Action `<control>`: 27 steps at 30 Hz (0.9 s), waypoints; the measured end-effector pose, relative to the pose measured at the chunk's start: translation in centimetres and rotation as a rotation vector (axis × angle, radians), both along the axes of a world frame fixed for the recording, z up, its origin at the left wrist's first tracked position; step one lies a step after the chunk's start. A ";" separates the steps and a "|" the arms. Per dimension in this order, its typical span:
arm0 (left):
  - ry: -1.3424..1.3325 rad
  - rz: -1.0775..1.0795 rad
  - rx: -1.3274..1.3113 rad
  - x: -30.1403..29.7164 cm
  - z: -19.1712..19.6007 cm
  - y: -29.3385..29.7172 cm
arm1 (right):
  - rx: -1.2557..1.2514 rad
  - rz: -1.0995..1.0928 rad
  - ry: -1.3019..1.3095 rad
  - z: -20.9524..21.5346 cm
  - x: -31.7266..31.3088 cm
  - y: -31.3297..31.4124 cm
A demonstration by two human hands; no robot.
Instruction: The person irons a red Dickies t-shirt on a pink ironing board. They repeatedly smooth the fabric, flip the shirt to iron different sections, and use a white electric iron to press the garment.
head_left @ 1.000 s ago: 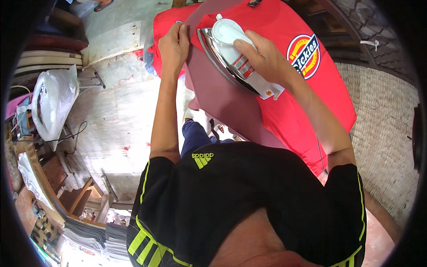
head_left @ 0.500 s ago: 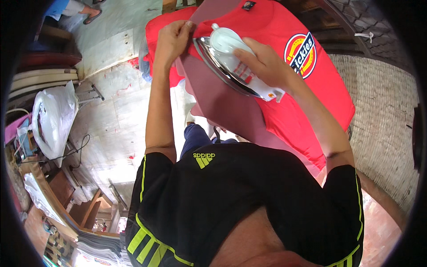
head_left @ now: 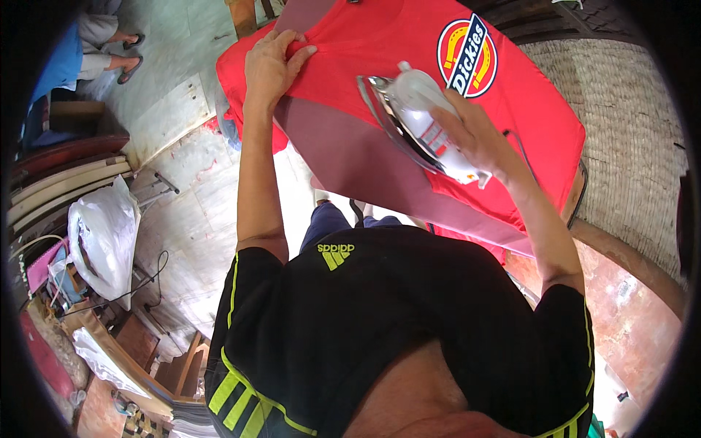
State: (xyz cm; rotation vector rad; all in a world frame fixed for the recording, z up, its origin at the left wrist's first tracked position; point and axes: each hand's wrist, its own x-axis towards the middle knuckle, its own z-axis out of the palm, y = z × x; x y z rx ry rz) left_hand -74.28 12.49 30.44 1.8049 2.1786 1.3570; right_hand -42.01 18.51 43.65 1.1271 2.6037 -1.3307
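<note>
One bare left hand (head_left: pixel 272 67) pinches soft red fabric between thumb and bent fingers near the upper-left end of a long mauve cloth-topped ironing board (head_left: pixel 336 142). The fabric belongs to a red T-shirt (head_left: pixel 537 109) spread across the surface and over its far edge, with a round multicoloured printed emblem (head_left: pixel 467 57) facing up. The bare right hand (head_left: pixel 471 135) is wrapped around the handle of a white-and-chrome steam iron (head_left: pixel 420 120), over the shirt near the board's near edge; whether its sole lies flat, I cannot tell. A thin black cord (head_left: pixel 522 153) lies beside the right wrist. The shirt looks light, limp and quick to crease, best taken by a seam or hem; the iron seems heavier, rigid and smooth, safest held by its handle alone.
</note>
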 end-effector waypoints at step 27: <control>-0.293 0.377 -0.065 4.1 -1.2 -5.4 | 0.021 0.228 0.068 1.5 -17.9 3.9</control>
